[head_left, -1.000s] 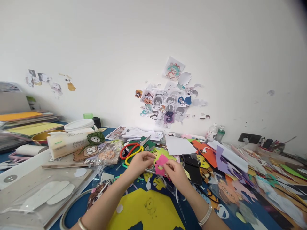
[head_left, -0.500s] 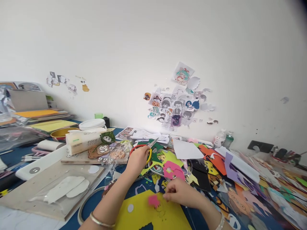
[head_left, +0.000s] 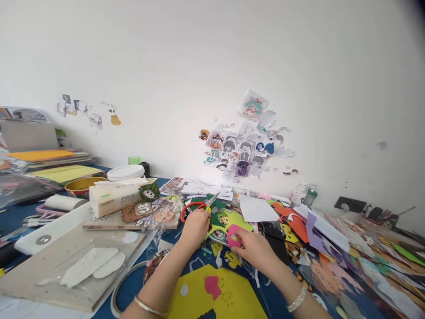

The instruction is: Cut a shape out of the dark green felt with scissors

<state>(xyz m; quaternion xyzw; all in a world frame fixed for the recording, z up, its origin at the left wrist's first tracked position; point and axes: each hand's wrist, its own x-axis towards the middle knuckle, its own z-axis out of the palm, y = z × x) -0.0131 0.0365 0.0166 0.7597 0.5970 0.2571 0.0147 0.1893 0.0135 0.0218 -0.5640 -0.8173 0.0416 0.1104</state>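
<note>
My left hand is closed on scissors with red and yellow handles, their blades pointing up and away over the pile of scraps. With its thumb and fingers, my right hand grips the edge of a bright pink sheet with cut-outs in it. Below both hands lies a yellow sheet with a dark gap at its front. A small pink cut piece rests on it beside a faint drawn figure. A white disc lies on the yellow sheet too.
Coloured scraps crowd the area ahead, with a white sheet among them. At left are a grey board, a tissue pack and a white lid. A bottle stands near the wall at right.
My right hand has moved up from the yellow sheet and taken hold of the pink sheet. The small pink piece now rests on the yellow sheet. My left hand stays at the scissors.
</note>
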